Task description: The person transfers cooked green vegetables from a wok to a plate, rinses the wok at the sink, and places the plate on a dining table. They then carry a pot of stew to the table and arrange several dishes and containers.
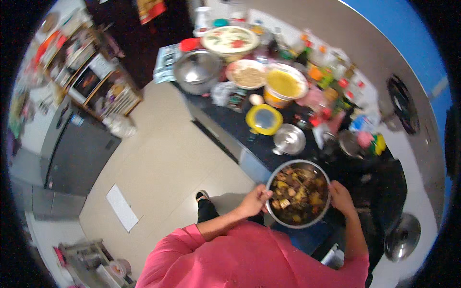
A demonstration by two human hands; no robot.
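Observation:
Both of my hands grip a round metal pot (326, 211) by its rim, close in front of my body. My left hand (255, 200) holds the near left side, thumb over the edge. On the opposite side, my right hand (340, 197) is closed at the rim or a handle; which one cannot be told. Chunky cooked food (297, 194) in dark liquid, with yellow and brown pieces, fills the pot partway. Just beyond it stands a small shiny metal bowl (291, 138), and past that a round container with a yellow-rimmed lid (264, 119).
Crowding the dark countertop (223, 122) are a bowl of yellow food (283, 82), a plate of grains (248, 73), a large steel bowl (198, 70) and several bottles (304, 55). A metal lid (402, 237) leans against the wall at right. Tiled floor (155, 154) lies to the left.

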